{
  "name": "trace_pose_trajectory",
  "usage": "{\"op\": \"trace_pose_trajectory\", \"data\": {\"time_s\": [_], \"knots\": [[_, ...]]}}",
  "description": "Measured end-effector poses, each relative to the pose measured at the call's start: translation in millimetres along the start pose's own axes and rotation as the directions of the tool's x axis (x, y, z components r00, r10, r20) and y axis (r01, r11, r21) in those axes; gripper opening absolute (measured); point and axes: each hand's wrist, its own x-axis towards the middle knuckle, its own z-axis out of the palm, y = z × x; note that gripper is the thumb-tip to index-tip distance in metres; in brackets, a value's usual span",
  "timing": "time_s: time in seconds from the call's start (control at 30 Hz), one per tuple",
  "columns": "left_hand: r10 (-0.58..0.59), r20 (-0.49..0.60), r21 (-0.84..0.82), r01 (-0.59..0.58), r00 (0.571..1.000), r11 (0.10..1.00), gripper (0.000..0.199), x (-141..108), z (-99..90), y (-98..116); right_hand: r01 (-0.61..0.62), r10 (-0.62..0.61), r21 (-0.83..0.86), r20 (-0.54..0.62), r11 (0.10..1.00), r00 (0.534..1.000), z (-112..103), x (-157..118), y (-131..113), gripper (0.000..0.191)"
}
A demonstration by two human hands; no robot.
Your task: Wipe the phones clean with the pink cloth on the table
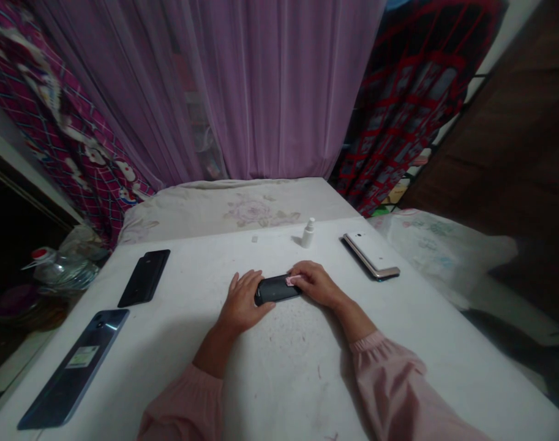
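A black smartphone [278, 290] lies flat on the white table in front of me, its long side running left to right. Around its left end my left hand [243, 301] is closed, thumb along the near edge and fingers at the far side. My right hand [316, 283] pinches a small pink piece [294, 280] against the phone's surface near the right end. Whether that piece is cloth or something firmer, I cannot tell. Beyond the hands stands a small white spray bottle [308, 233], upright, touched by neither hand.
Dark phones lie at the left, one black [144, 278] and one blue-grey with a label [77, 367]. Stacked phones, a white one [370, 250] on top, rest at the right. A small pale square [255, 239] lies further back. Purple curtains [279, 92] hang behind the table [187, 380].
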Motion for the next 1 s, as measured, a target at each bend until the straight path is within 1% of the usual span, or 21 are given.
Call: {"op": "trace_pose_trajectory", "data": {"time_s": [0.13, 0.2, 0.27, 0.33, 0.4, 0.5, 0.57, 0.63, 0.73, 0.9, 1.0], "knots": [[-0.003, 0.004, 0.005, 0.003, 1.000, 1.000, 0.055, 0, -0.1, 1, -0.067, 0.061, -0.081, -0.077, 0.994, 0.995, 7, 0, -3, 0.014], [-0.005, 0.009, 0.005, 0.005, 1.000, 1.000, 0.055, 0, -0.7, 2, -0.090, 0.081, -0.095, -0.089, 0.991, 0.993, 9, 0, -3, 0.015], [-0.009, 0.012, 0.005, 0.009, 1.000, 1.000, 0.055, 0, -1.3, 3, -0.091, 0.085, -0.076, -0.076, 0.993, 0.993, 7, 0, -3, 0.014], [-0.010, 0.010, 0.004, 0.010, 1.000, 1.000, 0.055, 0, -1.1, 3, -0.067, 0.066, -0.018, -0.024, 0.998, 0.998, 3, 0, -2, 0.012], [-0.010, 0.002, 0.004, 0.010, 1.000, 1.000, 0.055, -1, -0.2, 2, -0.034, 0.030, 0.062, 0.065, 0.997, 0.997, -4, -2, 0, 0.011], [-0.006, -0.009, 0.005, 0.006, 1.000, 1.000, 0.055, -1, 1.8, -1, -0.030, -0.001, 0.156, 0.195, 0.987, 0.981, -15, -5, 2, 0.013], [-0.003, -0.008, 0.008, 0.003, 1.000, 1.000, 0.056, -1, 2.5, -2, -0.048, 0.004, 0.176, 0.239, 0.983, 0.971, -19, -7, 2, 0.015], [-0.004, -0.003, 0.010, 0.004, 1.000, 1.000, 0.056, -1, 2.2, -2, -0.058, 0.011, 0.176, 0.253, 0.983, 0.967, -20, -7, 1, 0.015], [-0.011, 0.005, 0.006, 0.011, 1.000, 1.000, 0.055, 0, 0.6, -1, -0.064, 0.027, 0.161, 0.221, 0.985, 0.975, -18, -6, -1, 0.014], [-0.005, 0.014, 0.004, 0.005, 1.000, 1.000, 0.055, 0, -1.0, 1, -0.038, 0.024, 0.118, 0.118, 0.992, 0.993, -10, -2, -2, 0.014], [-0.003, 0.011, 0.010, 0.003, 1.000, 1.000, 0.055, -1, -0.1, 1, -0.033, 0.031, 0.055, 0.049, 0.998, 0.998, -4, -1, 0, 0.013]]}}
